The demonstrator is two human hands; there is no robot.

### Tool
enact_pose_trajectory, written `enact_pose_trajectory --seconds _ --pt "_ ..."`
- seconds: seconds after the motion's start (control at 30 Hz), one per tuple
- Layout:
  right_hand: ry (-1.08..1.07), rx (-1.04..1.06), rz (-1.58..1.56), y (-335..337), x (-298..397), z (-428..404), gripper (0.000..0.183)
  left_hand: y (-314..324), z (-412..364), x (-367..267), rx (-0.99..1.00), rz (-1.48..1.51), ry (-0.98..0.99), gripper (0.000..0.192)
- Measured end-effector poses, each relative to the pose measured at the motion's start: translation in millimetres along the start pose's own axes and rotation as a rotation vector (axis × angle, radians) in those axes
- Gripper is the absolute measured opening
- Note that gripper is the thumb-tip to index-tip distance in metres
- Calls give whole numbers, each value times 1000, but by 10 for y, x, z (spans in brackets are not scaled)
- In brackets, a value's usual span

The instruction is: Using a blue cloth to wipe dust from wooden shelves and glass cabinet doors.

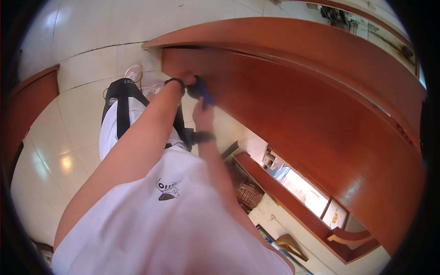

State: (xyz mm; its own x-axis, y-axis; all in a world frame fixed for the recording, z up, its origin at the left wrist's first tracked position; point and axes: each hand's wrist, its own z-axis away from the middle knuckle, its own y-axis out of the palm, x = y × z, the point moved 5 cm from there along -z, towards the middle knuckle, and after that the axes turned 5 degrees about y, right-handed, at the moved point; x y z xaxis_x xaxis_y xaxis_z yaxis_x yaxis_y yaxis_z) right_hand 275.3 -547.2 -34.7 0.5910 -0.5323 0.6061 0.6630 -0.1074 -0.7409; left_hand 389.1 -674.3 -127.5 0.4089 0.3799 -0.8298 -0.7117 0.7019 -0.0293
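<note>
Both hands meet at a blue and black item, possibly cloth, beside the lower edge of a reddish-brown wooden door. At its dark upper part is my left hand, blurred, with a black band on the wrist; its fingertips are partly hidden. My right hand grips the blue part from below, the thumb lying along it. A black band with a boxy device sits at my right wrist. The exact kind of the item cannot be told.
Pale floor tiles lie around my shoes. Another wooden panel stands at the left. To the lower right are a woven basket, a wood-framed opening and a brown object by the wall.
</note>
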Motion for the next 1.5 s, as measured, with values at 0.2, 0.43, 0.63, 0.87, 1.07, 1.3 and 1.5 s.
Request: enact_pose_trajectory --seconds 0.2,0.43,0.63,0.87,1.07,1.3,1.5 --pt "25 195 35 63 -169 -103 27 223 -99 47 -210 93 -15 23" --pt "-13 270 168 16 425 -109 33 377 -32 142 -203 344 -198 20" --pt "565 194 -703 148 444 -408 42 55 61 -90 -254 294 -168 23" --pt "868 299 -1475 356 749 -790 37 -607 296 -435 -483 410 -128 31" --pt "707 176 -1298 208 1217 -841 33 -843 396 -817 -623 492 -80 38" --pt "624 76 -1081 126 1000 -463 32 -106 -334 15 -436 315 -169 23" --pt "818 138 -1151 99 579 -107 30 218 -301 300 -268 -11 -1 24"
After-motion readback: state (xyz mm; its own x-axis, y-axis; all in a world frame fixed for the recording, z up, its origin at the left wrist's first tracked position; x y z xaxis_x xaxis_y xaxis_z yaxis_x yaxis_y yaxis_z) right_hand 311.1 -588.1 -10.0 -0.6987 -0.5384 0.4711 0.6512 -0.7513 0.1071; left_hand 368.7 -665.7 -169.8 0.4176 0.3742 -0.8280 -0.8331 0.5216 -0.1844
